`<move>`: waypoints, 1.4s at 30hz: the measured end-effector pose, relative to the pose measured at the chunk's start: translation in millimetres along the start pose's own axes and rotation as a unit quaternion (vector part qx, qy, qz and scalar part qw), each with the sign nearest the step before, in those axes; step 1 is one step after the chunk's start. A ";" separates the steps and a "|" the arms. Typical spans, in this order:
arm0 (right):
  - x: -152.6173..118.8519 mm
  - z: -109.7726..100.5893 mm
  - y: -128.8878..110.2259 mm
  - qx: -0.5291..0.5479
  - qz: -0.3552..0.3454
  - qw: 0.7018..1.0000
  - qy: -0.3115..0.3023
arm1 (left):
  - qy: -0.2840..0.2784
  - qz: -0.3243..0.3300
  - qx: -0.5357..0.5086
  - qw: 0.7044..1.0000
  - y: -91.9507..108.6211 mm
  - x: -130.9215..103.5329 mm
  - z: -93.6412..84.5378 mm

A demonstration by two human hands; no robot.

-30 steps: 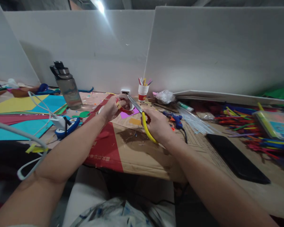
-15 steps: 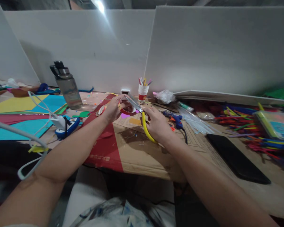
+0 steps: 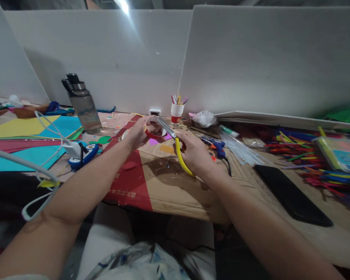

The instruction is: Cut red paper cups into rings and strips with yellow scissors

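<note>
My left hand (image 3: 137, 134) is closed on a red-and-white paper ring (image 3: 155, 136), which looks like a strip of a paper cup. The ring is held up above the cardboard, its hollow facing me. My right hand (image 3: 195, 152) grips a pair of scissors (image 3: 182, 162) by the yellow handles. Their metal blades point up and left, reaching the ring's right side and upper edge. Whether the blades are biting into the paper is too small to tell. Below both hands lies a brown and red cardboard sheet (image 3: 175, 194), with purple and orange paper scraps on it.
At the left stand a water bottle (image 3: 86, 111) and a blue power socket (image 3: 84, 157) with white cables, near coloured paper sheets (image 3: 26, 155). A stack of paper cups (image 3: 176, 112) holds pens at the back. To the right lie a glue gun (image 3: 218, 148), a black phone (image 3: 291, 196) and pipe cleaners (image 3: 297, 149).
The paper ring has turned slightly in my left hand, and that hand has shifted a little to the left. The scissors stay at nearly the same place and angle.
</note>
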State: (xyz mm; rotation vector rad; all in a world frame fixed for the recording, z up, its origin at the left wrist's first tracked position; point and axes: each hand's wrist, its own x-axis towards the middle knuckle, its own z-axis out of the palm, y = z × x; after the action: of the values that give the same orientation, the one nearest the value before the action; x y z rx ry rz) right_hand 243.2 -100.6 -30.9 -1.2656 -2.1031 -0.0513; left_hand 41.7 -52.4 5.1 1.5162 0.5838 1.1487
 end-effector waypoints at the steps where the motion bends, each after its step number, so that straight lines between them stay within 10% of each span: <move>1: 0.2 0.1 0.1 0.000 -0.001 1.000 0.002 | -0.002 -0.001 -0.001 1.000 -0.4 0.3 -0.6; 34: -1.5 0.1 -1.5 0.028 -0.021 0.999 0.014 | 0.002 -0.011 -0.016 1.000 -1.4 3.8 -10.8; 42: 4.0 0.4 -1.0 0.156 0.070 0.985 0.000 | 0.023 0.022 0.015 0.999 -9.8 5.4 -3.9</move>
State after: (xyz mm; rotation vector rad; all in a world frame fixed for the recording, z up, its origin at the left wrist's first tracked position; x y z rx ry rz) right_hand 241.1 -97.9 -28.7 -1.2147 -1.9258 0.3267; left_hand 42.6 -43.3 -2.4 1.5379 0.6037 1.2163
